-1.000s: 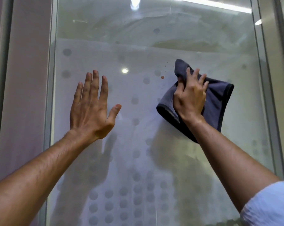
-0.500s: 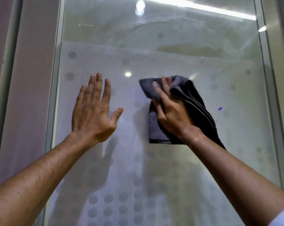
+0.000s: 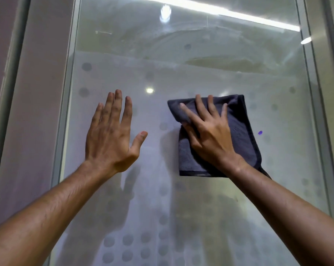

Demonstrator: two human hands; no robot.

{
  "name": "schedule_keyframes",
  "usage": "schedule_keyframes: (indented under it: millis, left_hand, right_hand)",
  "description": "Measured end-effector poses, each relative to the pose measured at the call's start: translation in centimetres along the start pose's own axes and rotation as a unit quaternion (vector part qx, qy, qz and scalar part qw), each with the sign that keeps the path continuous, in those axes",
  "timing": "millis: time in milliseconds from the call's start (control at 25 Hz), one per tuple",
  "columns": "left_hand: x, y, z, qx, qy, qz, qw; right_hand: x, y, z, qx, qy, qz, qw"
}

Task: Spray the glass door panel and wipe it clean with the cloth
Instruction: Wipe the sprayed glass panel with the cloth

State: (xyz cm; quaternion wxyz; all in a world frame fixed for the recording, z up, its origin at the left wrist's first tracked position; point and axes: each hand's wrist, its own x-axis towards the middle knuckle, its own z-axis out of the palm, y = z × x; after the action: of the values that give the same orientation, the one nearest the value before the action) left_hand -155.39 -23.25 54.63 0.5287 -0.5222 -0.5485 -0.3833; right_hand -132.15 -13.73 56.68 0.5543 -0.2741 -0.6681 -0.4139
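mid-wipe on the glass door

plainly, this is the wiping stage. the right hand (image 3: 210,135) sits just right of the frame's centre, its fingers (image 3: 200,106) spread wide and laid flat over the cloth (image 3: 241,131), pinning it against the glass (image 3: 200,60) rather than gripping it. a splayed hand like that probably spreads pressure across more of the folded dark cloth, so each pass cleans a broader strip. the cloth is folded to a rough square, its lower edge showing below the wrist.

the left hand (image 3: 112,131), left of centre, is empty, fingers close together and pointing up, thumb out to the side. whether the palm actually touches the pane i cannot tell; it looks placed to brace the body or steady the door against the push of the wiping hand.

curved smears show in the upper part of the glass, under the bright reflected strip light (image 3: 220,12), so that area likely needs more passes. a small purple speck (image 3: 260,132) sits just right of the cloth. grey dots (image 3: 127,239) pattern the panel, densest at the bottom. no spray bottle is in view.
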Motion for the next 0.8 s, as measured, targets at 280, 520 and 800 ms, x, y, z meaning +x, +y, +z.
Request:
schedule_keyframes:
  millis: [280, 520, 800]
  left_hand:
    - [-0.1, 0.1, 0.1, 0.002, -0.003, 0.001, 1.0]
    - [-0.1, 0.2, -0.1, 0.001, -0.004, 0.001, 1.0]
    - [-1.0, 0.4, 0.0, -0.004, -0.018, 0.003, 1.0]
  right_hand:
    - [3.9, -0.2, 0.0, 0.045, 0.055, 0.24, 0.968]
    - [6.3, -3.3, 0.4, 0.037, 0.036, 0.093, 0.994]
    - [-3.3, 0.3, -0.3, -0.02, 0.024, 0.092, 0.995]
